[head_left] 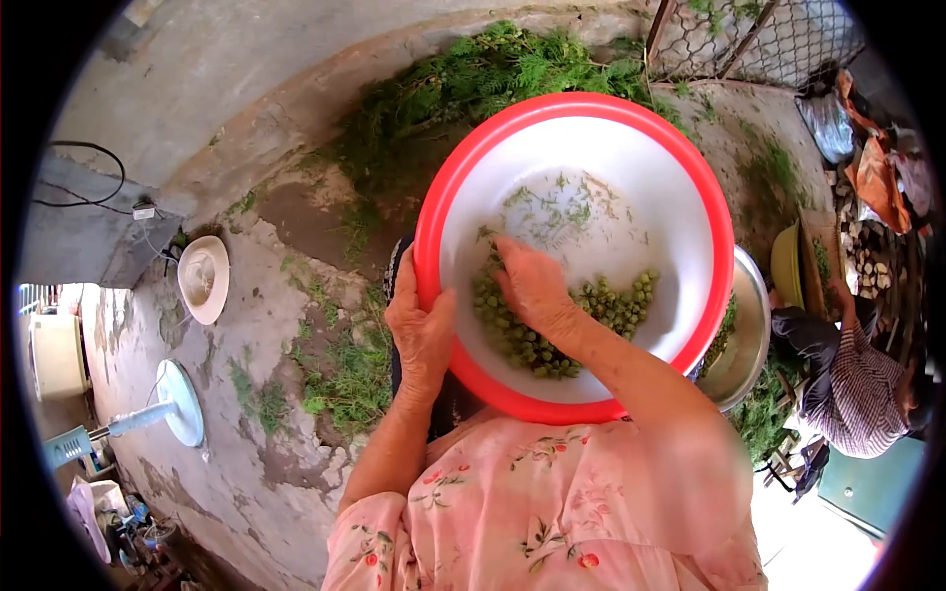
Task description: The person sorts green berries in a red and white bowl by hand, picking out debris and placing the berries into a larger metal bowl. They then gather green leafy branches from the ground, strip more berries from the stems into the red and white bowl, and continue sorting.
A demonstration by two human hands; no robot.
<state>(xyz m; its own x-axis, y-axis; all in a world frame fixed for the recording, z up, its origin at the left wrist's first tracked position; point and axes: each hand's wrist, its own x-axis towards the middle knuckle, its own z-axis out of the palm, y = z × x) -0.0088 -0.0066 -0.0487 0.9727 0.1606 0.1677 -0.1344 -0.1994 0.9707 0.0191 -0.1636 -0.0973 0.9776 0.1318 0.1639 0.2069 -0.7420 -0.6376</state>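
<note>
A large basin point(576, 103) with a red rim and white inside is tilted in front of me. My left hand point(419, 320) grips its left rim, thumb over the edge. Inside, small round green cones or fruits point(616, 310) lie heaped along the near side. Over that heap is my right hand point(537, 286), its fingers bent and close together at the left inner wall. A small green sprig point(486, 234) shows beside the fingertips; whether they pinch anything is hidden. Loose leaf bits point(562, 207) are scattered over the basin's bottom.
Cut green branches point(483, 84) lie along the wall behind the basin. A metal bowl point(744, 340) stands at the right, near another person point(857, 379) beside a yellow-green basin point(786, 264). On the left are a hat point(203, 281) and a fan point(179, 404).
</note>
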